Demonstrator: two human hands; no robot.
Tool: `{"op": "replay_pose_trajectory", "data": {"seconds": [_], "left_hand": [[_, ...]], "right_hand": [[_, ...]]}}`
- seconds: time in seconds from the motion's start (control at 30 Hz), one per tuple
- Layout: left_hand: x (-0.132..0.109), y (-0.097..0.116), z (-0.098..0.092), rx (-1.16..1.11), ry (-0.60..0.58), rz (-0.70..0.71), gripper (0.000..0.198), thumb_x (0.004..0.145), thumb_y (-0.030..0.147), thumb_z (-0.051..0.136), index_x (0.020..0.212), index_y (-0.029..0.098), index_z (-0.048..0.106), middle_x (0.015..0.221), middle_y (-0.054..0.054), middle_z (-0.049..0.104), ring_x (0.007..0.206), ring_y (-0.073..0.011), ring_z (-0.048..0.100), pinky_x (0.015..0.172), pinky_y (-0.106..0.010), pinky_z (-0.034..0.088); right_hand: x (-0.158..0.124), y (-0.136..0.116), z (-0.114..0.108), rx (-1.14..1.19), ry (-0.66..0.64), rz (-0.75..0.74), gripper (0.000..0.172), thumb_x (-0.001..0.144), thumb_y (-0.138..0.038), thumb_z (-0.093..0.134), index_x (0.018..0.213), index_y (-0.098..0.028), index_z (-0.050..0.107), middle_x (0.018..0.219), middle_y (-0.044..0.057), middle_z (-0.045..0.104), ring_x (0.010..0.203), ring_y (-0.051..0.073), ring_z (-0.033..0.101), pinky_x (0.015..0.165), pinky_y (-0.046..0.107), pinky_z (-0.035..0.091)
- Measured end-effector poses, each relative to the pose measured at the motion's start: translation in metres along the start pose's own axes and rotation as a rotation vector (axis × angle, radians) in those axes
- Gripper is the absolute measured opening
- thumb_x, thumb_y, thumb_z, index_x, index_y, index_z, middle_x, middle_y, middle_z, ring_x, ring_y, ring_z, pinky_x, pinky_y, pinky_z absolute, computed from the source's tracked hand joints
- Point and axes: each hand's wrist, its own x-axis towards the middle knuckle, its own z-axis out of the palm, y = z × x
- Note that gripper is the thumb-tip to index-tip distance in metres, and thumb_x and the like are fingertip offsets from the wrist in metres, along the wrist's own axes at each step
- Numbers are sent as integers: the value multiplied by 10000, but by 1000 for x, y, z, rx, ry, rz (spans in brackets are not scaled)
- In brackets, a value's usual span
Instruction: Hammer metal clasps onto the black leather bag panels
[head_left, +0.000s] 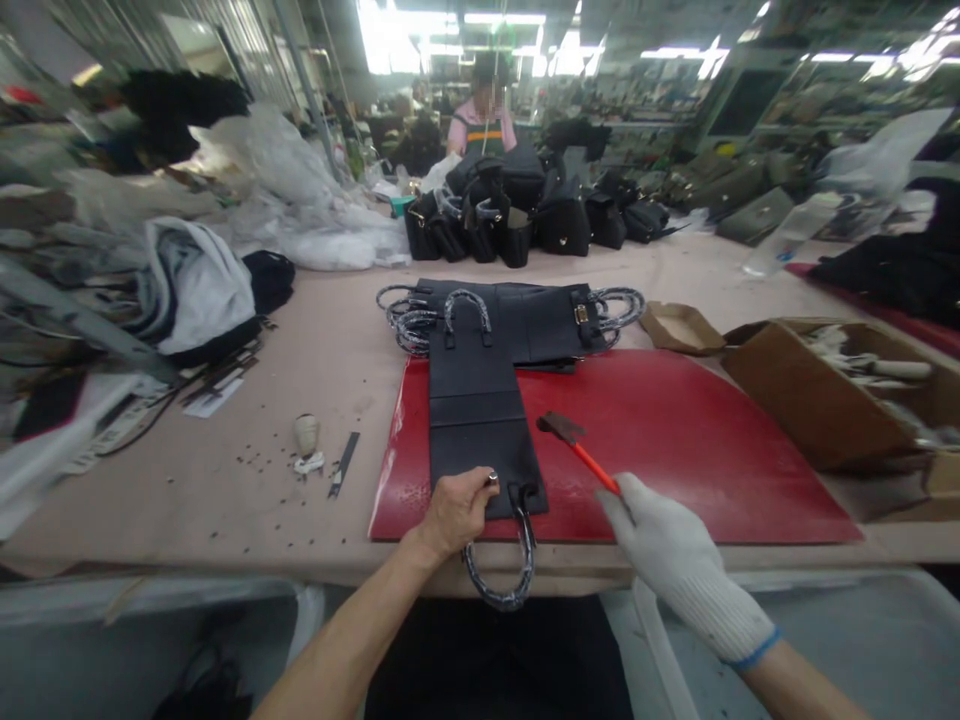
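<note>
My bare left hand (454,512) is closed over the near end of a black leather bag panel (476,435). Between its thumb and finger shows the round, shiny end of a small metal punch (492,478); the rest of it is hidden. A bag handle (501,600) wrapped in clear plastic hangs from the panel over the table edge. In a white knit glove, my right hand (667,540) grips a hammer by its orange handle (598,468). The dark hammer head (559,428) is over the red board (675,430), right of the panel and apart from the punch.
More black panels with wrapped handles (547,320) lie behind. A cardboard box (817,390) stands right, a thread cone (307,435) and a metal strip (344,465) left. Finished black bags (510,205) line the back, with a person (484,125) beyond.
</note>
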Motion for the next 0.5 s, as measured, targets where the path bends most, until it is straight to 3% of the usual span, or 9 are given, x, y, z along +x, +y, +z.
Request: {"op": "replay_pose_trajectory", "data": {"seconds": [0.1, 0.17, 0.23, 0.37, 0.5], "left_hand": [[1, 1, -1, -19, -12, -8, 171, 1002, 183, 506, 900, 201, 643, 795, -31, 719, 705, -163, 702, 671, -244, 507], [2, 3, -2, -20, -18, -15, 173, 1001, 185, 503, 903, 204, 644, 799, -31, 722, 704, -160, 704, 669, -240, 515], [3, 5, -4, -16, -17, -16, 170, 999, 184, 498, 920, 206, 647, 820, -35, 732, 724, -160, 713, 681, -238, 527], [2, 8, -7, 22, -25, -39, 168, 1004, 198, 494, 955, 208, 655, 842, -39, 743, 734, -157, 717, 691, -235, 544], [-3, 11, -7, 84, -119, 63, 209, 991, 183, 468, 944, 202, 671, 861, -73, 758, 756, -180, 729, 728, -268, 578]], "right_hand": [[14, 3, 24, -61, 70, 19, 233, 1012, -325, 487, 1075, -173, 652, 912, 112, 709, 741, 266, 678, 605, 332, 391], [18, -5, 37, -22, 194, -67, 314, 991, -305, 513, 1218, -131, 643, 1093, 170, 699, 915, 312, 678, 746, 395, 486], [19, -23, 46, 104, 289, -196, 389, 974, -327, 553, 1303, -131, 622, 1240, 190, 664, 1088, 341, 637, 924, 466, 501], [11, -72, 57, 368, 182, -415, 467, 901, -315, 646, 1343, -166, 624, 1372, 153, 625, 1288, 349, 540, 1155, 546, 385], [6, -94, 64, 430, 97, -399, 583, 842, -242, 668, 1415, -164, 594, 1480, 137, 567, 1436, 373, 409, 1259, 607, 207]]}}
